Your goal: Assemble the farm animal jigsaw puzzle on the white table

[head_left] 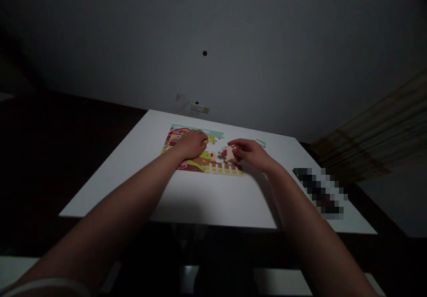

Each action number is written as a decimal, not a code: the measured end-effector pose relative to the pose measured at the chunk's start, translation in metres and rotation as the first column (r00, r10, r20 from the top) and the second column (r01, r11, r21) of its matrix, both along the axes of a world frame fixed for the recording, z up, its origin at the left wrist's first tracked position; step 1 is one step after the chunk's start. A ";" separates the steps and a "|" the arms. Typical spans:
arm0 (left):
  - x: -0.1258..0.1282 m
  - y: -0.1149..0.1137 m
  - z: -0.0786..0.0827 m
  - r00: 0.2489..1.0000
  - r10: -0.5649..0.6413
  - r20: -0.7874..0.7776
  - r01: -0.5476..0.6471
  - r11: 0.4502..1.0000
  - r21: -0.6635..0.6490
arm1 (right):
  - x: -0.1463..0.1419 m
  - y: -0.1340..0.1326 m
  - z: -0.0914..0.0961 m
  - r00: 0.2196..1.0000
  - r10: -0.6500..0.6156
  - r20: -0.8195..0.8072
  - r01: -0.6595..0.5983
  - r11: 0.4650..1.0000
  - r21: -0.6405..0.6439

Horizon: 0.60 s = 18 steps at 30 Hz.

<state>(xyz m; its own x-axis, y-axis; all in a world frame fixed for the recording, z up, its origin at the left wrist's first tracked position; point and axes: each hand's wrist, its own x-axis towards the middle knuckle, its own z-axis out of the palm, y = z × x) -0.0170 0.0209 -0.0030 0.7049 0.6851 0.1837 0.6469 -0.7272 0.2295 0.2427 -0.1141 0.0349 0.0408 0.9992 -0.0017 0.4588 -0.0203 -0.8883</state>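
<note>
At the left of the white rectangular bench (113, 168), a partly assembled, brightly printed farm-scene jigsaw puzzle (220, 169) is laid out. The left hand (195, 143) is rested palm down on it, fingers loosely curled; whether anything is gripped cannot be told. A cream puzzle piece with red-brown patches (228, 153) is pinched between thumb and fingers of the right hand (248, 151), at the puzzle's unfilled right part. Farther right, a long dark pixelated object (318, 192) is seen.
</note>
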 end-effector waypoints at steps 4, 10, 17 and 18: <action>0.001 -0.003 0.000 1.000 0.005 0.014 -0.004 1.000 -0.016 | -0.018 0.021 -0.025 0.987 -0.051 -0.154 0.053 0.999 0.010; 0.001 -0.004 0.000 1.000 0.001 0.018 -0.001 1.000 -0.011 | -0.020 0.009 -0.033 0.980 -0.085 -0.180 0.090 0.996 0.018; -0.001 -0.003 0.002 1.000 0.005 -0.001 -0.005 1.000 -0.005 | -0.008 0.009 -0.036 0.969 -0.075 0.234 0.039 0.987 0.155; -0.001 -0.003 0.002 1.000 0.004 -0.001 -0.004 1.000 -0.006 | -0.007 0.010 -0.036 0.953 -0.079 0.294 0.030 0.985 0.168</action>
<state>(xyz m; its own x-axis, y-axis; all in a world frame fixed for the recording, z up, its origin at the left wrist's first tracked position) -0.0179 0.0175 -0.0008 0.7027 0.6886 0.1788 0.6497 -0.7236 0.2331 0.2360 -0.1040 -0.0014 0.0696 0.9816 0.1780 0.7052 0.0779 -0.7047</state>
